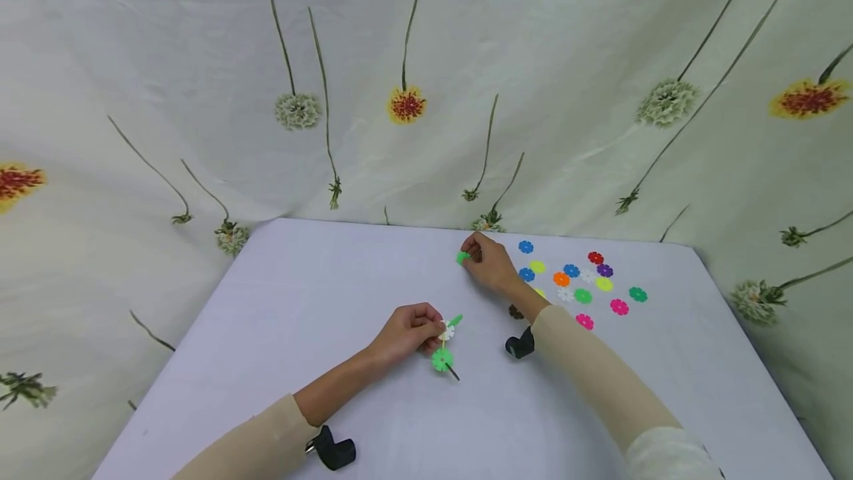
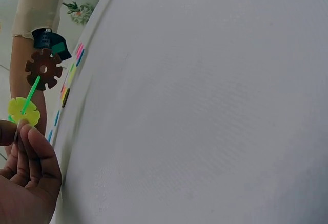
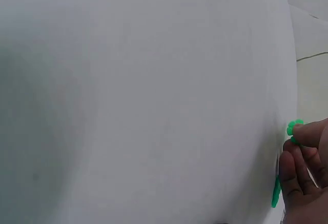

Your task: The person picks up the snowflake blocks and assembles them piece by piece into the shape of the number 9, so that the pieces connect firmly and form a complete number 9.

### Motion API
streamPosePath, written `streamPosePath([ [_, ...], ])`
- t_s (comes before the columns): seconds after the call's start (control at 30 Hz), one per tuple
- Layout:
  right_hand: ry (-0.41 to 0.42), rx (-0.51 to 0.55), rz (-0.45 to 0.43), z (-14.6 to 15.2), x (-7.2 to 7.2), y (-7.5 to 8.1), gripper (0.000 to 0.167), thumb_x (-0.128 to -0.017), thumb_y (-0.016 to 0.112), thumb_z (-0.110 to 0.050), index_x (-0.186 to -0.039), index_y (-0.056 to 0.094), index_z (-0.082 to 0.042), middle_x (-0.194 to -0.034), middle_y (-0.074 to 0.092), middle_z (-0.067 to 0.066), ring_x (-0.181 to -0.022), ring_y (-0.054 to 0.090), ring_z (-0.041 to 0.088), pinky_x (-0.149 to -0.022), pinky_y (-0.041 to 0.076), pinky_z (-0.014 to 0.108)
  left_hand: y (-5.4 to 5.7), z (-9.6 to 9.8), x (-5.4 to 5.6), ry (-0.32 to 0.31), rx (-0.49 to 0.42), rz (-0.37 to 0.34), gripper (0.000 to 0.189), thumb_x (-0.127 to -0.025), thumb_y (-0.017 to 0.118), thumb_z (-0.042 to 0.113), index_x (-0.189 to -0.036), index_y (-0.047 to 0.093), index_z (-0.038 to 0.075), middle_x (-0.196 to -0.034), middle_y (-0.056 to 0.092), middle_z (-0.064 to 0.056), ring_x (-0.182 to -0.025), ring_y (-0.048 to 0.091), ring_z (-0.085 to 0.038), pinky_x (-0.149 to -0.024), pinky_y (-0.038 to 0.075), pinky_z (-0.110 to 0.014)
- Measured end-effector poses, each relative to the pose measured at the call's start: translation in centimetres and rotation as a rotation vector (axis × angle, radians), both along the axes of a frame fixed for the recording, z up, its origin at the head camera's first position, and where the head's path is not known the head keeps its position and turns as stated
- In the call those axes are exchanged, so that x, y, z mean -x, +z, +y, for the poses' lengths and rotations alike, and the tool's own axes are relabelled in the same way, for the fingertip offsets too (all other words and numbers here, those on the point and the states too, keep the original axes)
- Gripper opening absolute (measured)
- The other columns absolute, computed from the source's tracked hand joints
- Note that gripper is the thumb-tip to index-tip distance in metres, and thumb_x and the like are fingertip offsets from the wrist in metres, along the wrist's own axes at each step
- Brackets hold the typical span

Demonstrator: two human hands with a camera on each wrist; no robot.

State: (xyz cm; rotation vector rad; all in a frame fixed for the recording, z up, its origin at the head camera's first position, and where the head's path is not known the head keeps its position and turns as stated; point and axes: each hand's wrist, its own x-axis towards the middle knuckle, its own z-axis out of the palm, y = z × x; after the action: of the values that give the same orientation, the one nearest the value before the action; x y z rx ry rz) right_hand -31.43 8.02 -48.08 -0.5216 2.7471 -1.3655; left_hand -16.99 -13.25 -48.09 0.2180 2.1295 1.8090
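Near the middle of the table, my left hand (image 1: pixel 408 332) pinches a small linked chain of notched plastic flower discs by its white disc (image 1: pixel 447 330). The chain also has green discs (image 1: pixel 442 360), a yellow disc (image 2: pixel 24 112) and a brown disc (image 2: pixel 44 69), set at angles to each other. Farther back, my right hand (image 1: pixel 492 267) holds a green flower disc (image 3: pixel 295 126) between thumb and fingers, just over the tabletop. Another green piece (image 3: pixel 277 190) shows below those fingers in the right wrist view.
Loose flower discs in several colours, such as an orange disc (image 1: pixel 561 279) and a pink disc (image 1: pixel 619 307), lie scattered on the white table (image 1: pixel 300 280) at the back right. Some sit partly behind the right forearm. A flowered cloth (image 1: pixel 533 58) hangs behind the table.
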Motion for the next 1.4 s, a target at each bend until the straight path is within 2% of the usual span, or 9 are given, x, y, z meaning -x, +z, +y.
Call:
streamPosePath([
  [0.1, 0.002, 0.035, 0.006, 0.7, -0.6, 0.1, 0.019, -0.099, 0.071, -0.008, -0.118, 0.067, -0.006, -0.113, 0.071, 0.015, -0.103, 0.070, 0.029, -0.097, 0.057, 0.044, -0.1, 0.3, 0.1, -0.006, -0.002, -0.008, 0.017, -0.102, 0.065, 0.010, -0.108, 0.065, -0.006, -0.078, 0.068, 0.005, -0.071, 0.063, -0.006, -0.069, 0.056, -0.019],
  [0.23, 0.012, 0.053, 0.013, 1.8, -1.6, 0.3, 0.019, -0.099, 0.074, -0.012, -0.117, 0.071, -0.008, -0.111, 0.074, 0.014, -0.097, 0.071, 0.025, -0.090, 0.058, 0.037, -0.2, 0.5, 0.1, -0.005, 0.001, -0.020, 0.016, -0.102, 0.066, 0.010, -0.108, 0.065, -0.005, -0.078, 0.068, 0.005, -0.072, 0.064, -0.007, -0.070, 0.057, -0.019],
  [0.43, 0.034, 0.156, -0.088, 3.0, -3.6, 0.3, 0.020, -0.099, 0.076, -0.013, -0.118, 0.073, -0.008, -0.106, 0.071, 0.013, -0.085, 0.069, 0.019, -0.076, 0.058, 0.026, -0.2, 0.6, 0.2, -0.007, -0.007, -0.014, 0.017, -0.102, 0.066, 0.010, -0.108, 0.065, -0.006, -0.079, 0.068, 0.003, -0.072, 0.064, -0.008, -0.069, 0.057, -0.019],
  [0.57, 0.031, 0.170, -0.150, 3.4, -4.9, -0.2, 0.022, -0.099, 0.077, -0.015, -0.120, 0.074, -0.010, -0.109, 0.072, 0.011, -0.086, 0.069, 0.017, -0.079, 0.057, 0.023, -0.2, 0.8, 0.4, -0.017, -0.005, -0.009, 0.018, -0.102, 0.066, 0.010, -0.109, 0.064, -0.006, -0.079, 0.068, 0.003, -0.072, 0.064, -0.006, -0.070, 0.057, -0.019],
  [0.87, 0.048, 0.201, -0.190, 4.1, -7.3, -0.2, 0.024, -0.101, 0.075, -0.021, -0.122, 0.076, -0.009, -0.112, 0.075, 0.015, -0.088, 0.070, 0.022, -0.081, 0.056, 0.023, -0.4, 1.4, 0.7, -0.026, -0.013, -0.005, 0.018, -0.101, 0.066, 0.011, -0.108, 0.065, -0.006, -0.077, 0.068, 0.002, -0.071, 0.063, -0.007, -0.069, 0.057, -0.020],
  [1.13, 0.090, 0.309, -0.328, 5.0, -8.4, 0.5, 0.024, -0.104, 0.071, -0.019, -0.123, 0.077, -0.007, -0.121, 0.078, 0.013, -0.090, 0.072, 0.014, -0.084, 0.062, 0.022, -0.6, 1.4, 0.7, 0.006, -0.014, -0.021, 0.015, -0.100, 0.066, 0.009, -0.107, 0.065, -0.004, -0.078, 0.069, 0.005, -0.070, 0.064, -0.008, -0.068, 0.058, -0.020],
  [1.4, 0.131, 0.349, -0.372, 5.0, -9.2, 0.4, 0.024, -0.105, 0.070, -0.016, -0.125, 0.076, -0.003, -0.126, 0.077, 0.015, -0.093, 0.074, 0.012, -0.086, 0.064, 0.024, -0.4, 1.5, 0.7, -0.004, -0.023, -0.017, 0.019, -0.101, 0.067, 0.010, -0.109, 0.064, -0.006, -0.078, 0.069, 0.004, -0.070, 0.064, -0.007, -0.069, 0.057, -0.019],
])
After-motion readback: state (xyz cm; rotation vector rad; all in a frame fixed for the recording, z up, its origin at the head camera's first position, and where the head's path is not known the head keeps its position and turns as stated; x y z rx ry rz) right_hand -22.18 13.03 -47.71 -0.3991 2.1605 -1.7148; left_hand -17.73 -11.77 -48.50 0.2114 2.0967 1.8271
